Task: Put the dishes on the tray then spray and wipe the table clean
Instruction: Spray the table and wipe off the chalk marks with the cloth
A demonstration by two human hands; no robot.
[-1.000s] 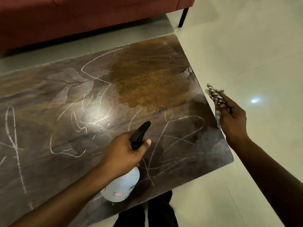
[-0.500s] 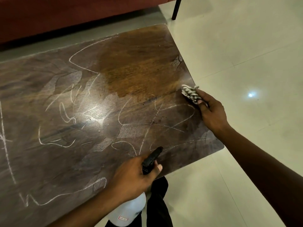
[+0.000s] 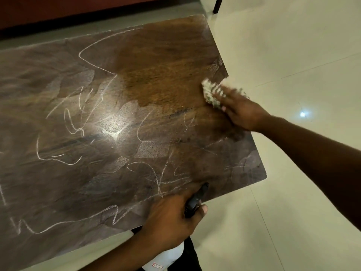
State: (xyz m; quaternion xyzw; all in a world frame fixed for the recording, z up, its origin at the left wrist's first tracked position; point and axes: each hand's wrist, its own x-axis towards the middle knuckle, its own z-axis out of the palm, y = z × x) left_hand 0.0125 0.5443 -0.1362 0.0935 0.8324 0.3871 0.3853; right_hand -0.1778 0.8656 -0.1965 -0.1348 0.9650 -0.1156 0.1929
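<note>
Cloth [image 3: 210, 92] first: it is a striped rag bunched under your right hand [image 3: 242, 112], pressed flat against the counter [image 3: 58, 182] just inside its right edge, closer to the far right corner than the near one. Both rag and fingertips are smeared with blur, so the finger positions are hard to read, but your thumb is tucked against the rag's near side and the hand is clamped around it.

Your left hand [image 3: 172, 222] is wrapped around the neck of the spray bottle [image 3: 194, 202], thumb lying along the black trigger head. The bottle hangs just off the counter's near edge, towards the near right corner. Its nozzle is angled up over that edge, and its white body, with a small red-framed label, drops out of the bottom of the frame.

White scribbles [image 3: 58, 159] — chalk-like loops and zigzags — cover the left, middle and near right parts of the counter. The wood towards the far right corner, just left of the rag, shows as a warmer brown patch.

Pale floor tiles [image 3: 293, 45] surround the counter, with a bright spot of reflected light [image 3: 302, 114] off its right edge. A red sofa [image 3: 78, 8] runs beyond the far edge.
</note>
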